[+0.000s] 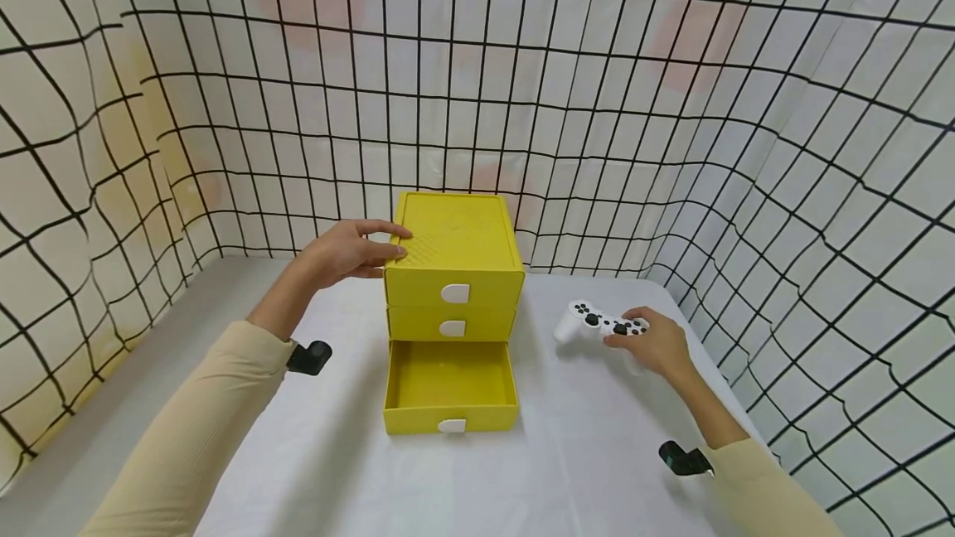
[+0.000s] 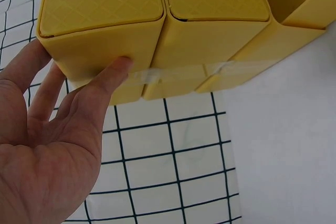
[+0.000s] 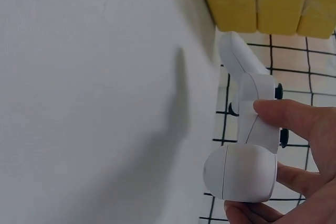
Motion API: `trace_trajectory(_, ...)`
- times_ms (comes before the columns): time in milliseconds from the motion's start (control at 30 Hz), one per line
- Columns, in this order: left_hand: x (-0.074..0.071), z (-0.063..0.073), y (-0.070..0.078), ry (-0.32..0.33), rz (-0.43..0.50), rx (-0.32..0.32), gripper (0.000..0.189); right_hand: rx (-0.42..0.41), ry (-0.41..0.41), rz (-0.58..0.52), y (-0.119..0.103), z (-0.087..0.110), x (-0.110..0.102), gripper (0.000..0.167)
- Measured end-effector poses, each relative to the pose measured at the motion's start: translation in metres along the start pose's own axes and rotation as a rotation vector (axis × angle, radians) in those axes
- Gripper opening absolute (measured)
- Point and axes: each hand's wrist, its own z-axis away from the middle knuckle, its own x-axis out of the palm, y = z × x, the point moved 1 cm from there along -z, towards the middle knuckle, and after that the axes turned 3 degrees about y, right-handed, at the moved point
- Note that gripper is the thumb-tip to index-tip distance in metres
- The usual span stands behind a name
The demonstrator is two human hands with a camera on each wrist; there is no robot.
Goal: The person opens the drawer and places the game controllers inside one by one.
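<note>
A yellow desktop drawer unit (image 1: 455, 284) with three stacked drawers and white pull tabs stands on the table. Its bottom drawer (image 1: 451, 379) is pulled out and bare inside. At the unit's upper left edge, my left hand (image 1: 346, 253) rests with extended fingers; in the left wrist view a fingertip (image 2: 123, 65) presses the yellow side wall. To the right, my right hand (image 1: 656, 342) pinches a white game controller (image 1: 589, 317) by its right end. Black thumbsticks show on the controller (image 3: 252, 119) in the right wrist view, and its shadow falls beside it.
White cloth covers the table (image 1: 552, 454). Black wire grid (image 1: 462, 89) with white sheeting behind encloses the back and both sides. A small black device (image 1: 309, 357) is strapped at the left wrist, with another black device (image 1: 682, 460) at the right.
</note>
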Motion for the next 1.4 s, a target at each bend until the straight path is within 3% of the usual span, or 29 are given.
trace_trajectory(367,-0.001,0.001,0.0,-0.002,0.006,0.003,0.046,-0.105,-0.086,0.031,-0.031,0.017,-0.021,0.063)
trace_trajectory(733,-0.001,0.0,0.001,-0.013,0.0,0.0,0.047,-0.154,-0.219,0.04,-0.072,0.039,-0.032,0.061)
trace_trajectory(1033,0.0,0.001,0.002,-0.011,0.001,-0.001,0.047,-0.17,-0.272,-0.002,-0.099,0.047,-0.02,0.051)
trace_trajectory(1400,0.0,0.002,0.002,-0.009,0.002,-0.004,0.047,-0.269,-0.272,-0.023,-0.127,0.049,0.002,0.045)
